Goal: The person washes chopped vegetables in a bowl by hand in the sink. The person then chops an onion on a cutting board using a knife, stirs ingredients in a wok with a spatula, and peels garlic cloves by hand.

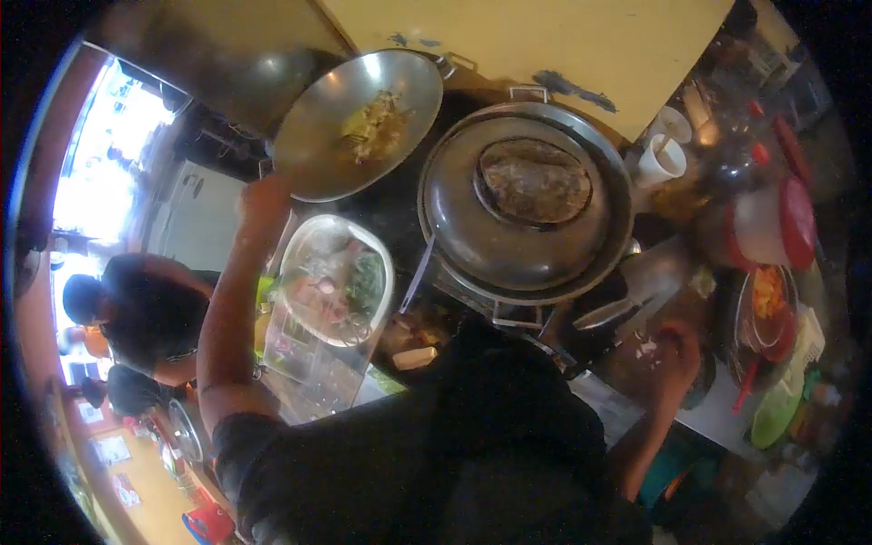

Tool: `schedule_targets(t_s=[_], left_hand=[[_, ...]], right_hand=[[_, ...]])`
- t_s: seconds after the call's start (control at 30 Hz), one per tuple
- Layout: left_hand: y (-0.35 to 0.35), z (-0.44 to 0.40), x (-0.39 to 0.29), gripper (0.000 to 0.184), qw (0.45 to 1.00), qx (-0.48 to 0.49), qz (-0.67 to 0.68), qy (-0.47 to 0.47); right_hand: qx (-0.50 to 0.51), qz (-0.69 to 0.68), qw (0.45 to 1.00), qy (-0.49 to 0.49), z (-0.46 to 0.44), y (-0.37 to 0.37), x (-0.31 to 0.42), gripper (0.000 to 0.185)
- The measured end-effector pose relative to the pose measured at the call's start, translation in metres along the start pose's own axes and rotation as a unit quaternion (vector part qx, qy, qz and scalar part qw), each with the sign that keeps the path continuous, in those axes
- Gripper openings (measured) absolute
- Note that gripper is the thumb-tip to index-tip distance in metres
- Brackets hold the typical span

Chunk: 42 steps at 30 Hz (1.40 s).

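My left hand (263, 204) is closed at the near-left rim of a wide metal wok (313, 163), where its side handle sits. In the wok lies a small heap of yellowish and pale food (372, 127). My right hand (679, 352) is low on the right, fingers curled together over a dark surface. Small white chopped bits (647, 350) lie beside its fingertips; what the fingers hold is too small to tell. A cleaver-like blade (602, 315) rests just left of that hand.
A large lidded pan (463, 236) stands centre. A white tub of meat and greens (383, 313) sits near my left arm. On the right are a white cup (663, 159), a red-lidded container (758, 227) and a bowl of orange pieces (768, 295). Another person (150, 304) is at left.
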<state>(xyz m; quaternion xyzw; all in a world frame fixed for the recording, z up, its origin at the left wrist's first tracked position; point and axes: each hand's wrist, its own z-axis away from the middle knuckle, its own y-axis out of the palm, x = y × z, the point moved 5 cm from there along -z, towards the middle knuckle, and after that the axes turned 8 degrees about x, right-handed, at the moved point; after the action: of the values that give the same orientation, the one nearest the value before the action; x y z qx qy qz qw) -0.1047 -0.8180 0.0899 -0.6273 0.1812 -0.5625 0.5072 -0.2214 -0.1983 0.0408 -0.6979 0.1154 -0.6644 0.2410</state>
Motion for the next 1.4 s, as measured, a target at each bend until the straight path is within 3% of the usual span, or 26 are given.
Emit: schedule_targets(t_s=[0.13,0.2,0.23,0.3,0.37,0.43,0.57,0.7,0.87,0.93,1.03,1.17,1.23,1.27,1.3,1.37,1.4], left_hand=[[-0.001,0.028,-0.011,0.028,0.996,0.079,-0.001,-0.053],[0.069,0.004,-0.018,0.029,0.995,0.008,0.064,-0.078],[0.079,-0.004,-0.025,0.02,0.995,-0.062,0.061,-0.048],[0.098,-0.03,-0.033,0.02,0.985,-0.159,0.06,-0.012],[0.093,-0.056,-0.028,0.024,0.988,-0.089,0.094,-0.086],[0.075,-0.066,-0.014,0.029,0.978,0.005,0.13,-0.165],[0.047,-0.052,0.016,0.036,0.958,0.054,0.183,-0.213],[0.119,-0.065,0.055,0.037,0.94,0.048,0.28,-0.188],[0.16,-0.102,0.031,0.039,0.936,-0.06,0.329,-0.114],[0.184,-0.116,0.05,0.04,0.905,-0.017,0.414,-0.096],[0.215,-0.107,0.095,0.041,0.742,0.086,0.655,-0.116],[0.163,-0.08,0.065,0.027,0.795,0.019,0.561,-0.228],[0.147,-0.096,0.038,0.023,0.908,-0.114,0.4,-0.058],[0.146,-0.093,0.024,0.02,0.936,-0.172,0.306,0.026],[0.14,-0.088,0.009,0.018,0.945,-0.229,0.205,0.111],[0.13,-0.081,0.0,0.016,0.934,-0.286,0.1,0.19],[0.122,-0.081,0.008,0.024,0.983,-0.081,0.073,0.15]], right_hand=[[0.005,0.01,1.0,-0.024,-0.008,0.007,0.006,0.016],[0.005,0.033,0.999,-0.04,-0.012,0.009,0.008,0.015],[0.003,0.054,0.997,-0.056,-0.013,0.011,0.01,0.015],[0.007,0.056,0.997,-0.061,-0.012,0.013,0.013,0.014],[0.012,0.058,0.996,-0.066,-0.012,0.015,0.021,0.014],[0.035,0.06,0.998,-0.01,-0.014,0.014,0.023,0.022],[0.03,0.021,0.999,0.013,-0.008,0.014,0.014,0.023],[-0.007,0.01,0.999,0.04,0.001,0.01,0.012,0.022],[-0.018,0.018,1.0,0.004,0.008,0.012,0.016,0.023],[-0.036,-0.011,0.999,0.034,0.007,0.009,0.005,0.021],[-0.023,0.006,0.999,0.026,0.006,0.011,0.012,0.021],[-0.032,-0.048,0.998,-0.006,0.006,0.012,0.014,0.021],[-0.036,-0.06,0.997,0.015,0.007,0.014,0.013,0.021],[-0.029,-0.06,0.998,0.016,0.007,0.014,0.012,0.021],[-0.022,-0.021,1.0,-0.008,0.004,0.014,0.013,0.021],[-0.017,0.017,0.999,-0.038,-0.003,0.014,0.017,0.021],[-0.002,-0.009,1.0,-0.009,-0.003,0.014,0.016,0.02]])
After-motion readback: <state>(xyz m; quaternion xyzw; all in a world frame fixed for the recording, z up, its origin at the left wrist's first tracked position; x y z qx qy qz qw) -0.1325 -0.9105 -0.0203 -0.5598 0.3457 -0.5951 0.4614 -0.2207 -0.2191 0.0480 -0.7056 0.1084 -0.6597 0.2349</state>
